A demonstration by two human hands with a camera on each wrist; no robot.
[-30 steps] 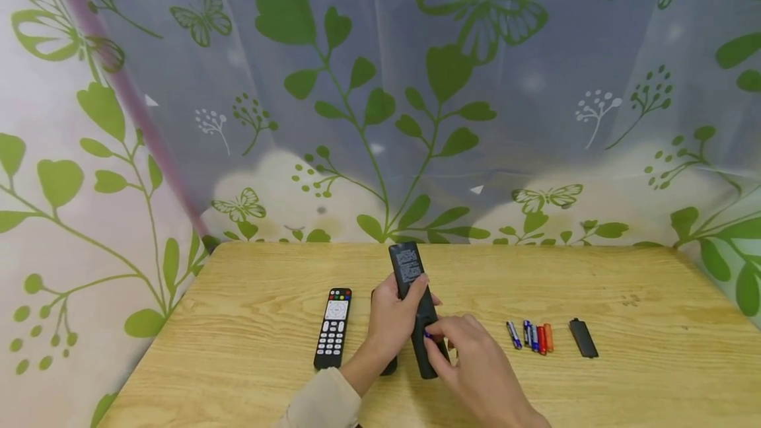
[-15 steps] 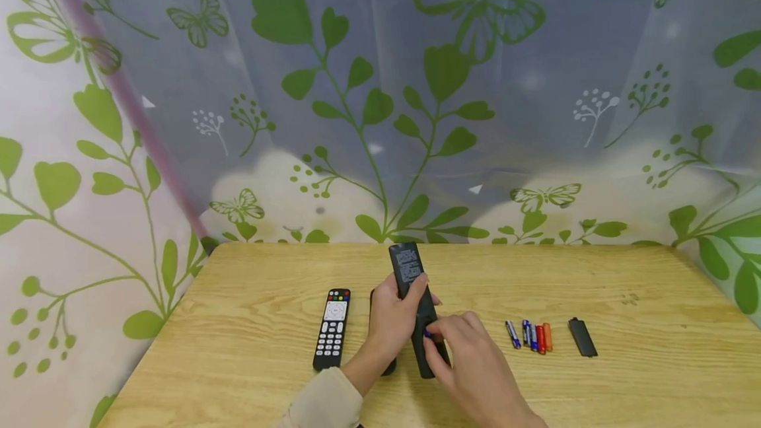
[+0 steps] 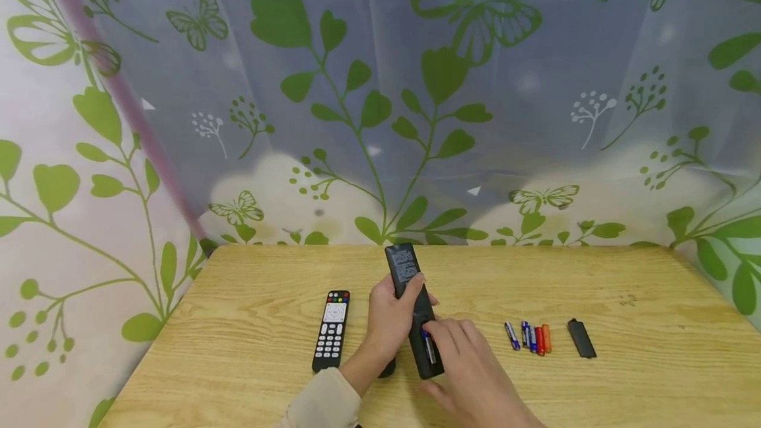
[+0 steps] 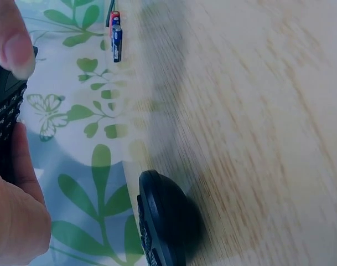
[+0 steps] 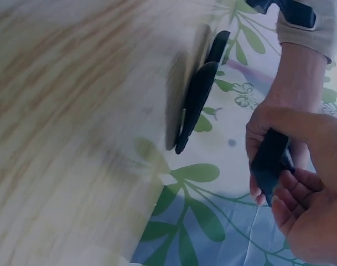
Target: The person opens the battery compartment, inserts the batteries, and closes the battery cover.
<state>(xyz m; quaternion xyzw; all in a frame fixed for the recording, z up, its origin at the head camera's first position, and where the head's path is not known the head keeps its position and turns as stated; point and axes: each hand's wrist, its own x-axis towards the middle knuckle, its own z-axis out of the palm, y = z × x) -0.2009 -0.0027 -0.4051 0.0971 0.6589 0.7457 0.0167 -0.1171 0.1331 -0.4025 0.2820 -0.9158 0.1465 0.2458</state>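
Observation:
My left hand (image 3: pixel 389 316) grips a black remote control (image 3: pixel 404 263), back side up, above the table with its thumb across the back. The lower part of the back shows a battery compartment without a cover. A silver-and-blue battery (image 3: pixel 431 351) lies lengthwise in it. My right hand (image 3: pixel 470 362) is at the remote's right side; a fingertip presses at the battery's upper end, and the thumb is apart, below the remote's lower end. In the right wrist view, the fingers of the right hand (image 5: pixel 317 205) sit close against the remote's edge.
Left of the hands, a black remote with white buttons (image 3: pixel 333 332) lies face up. Another dark remote (image 3: pixel 388 368) is mostly hidden behind the left hand. Several batteries (image 3: pixel 533 339) lie to the right, beside a black battery cover (image 3: pixel 581 339). A patterned curtain (image 3: pixel 380 117) hangs behind the table.
The right thumb has come away from the battery and moved down below the remote. The battery now shows lying in the compartment. The left hand keeps its hold, nearly still.

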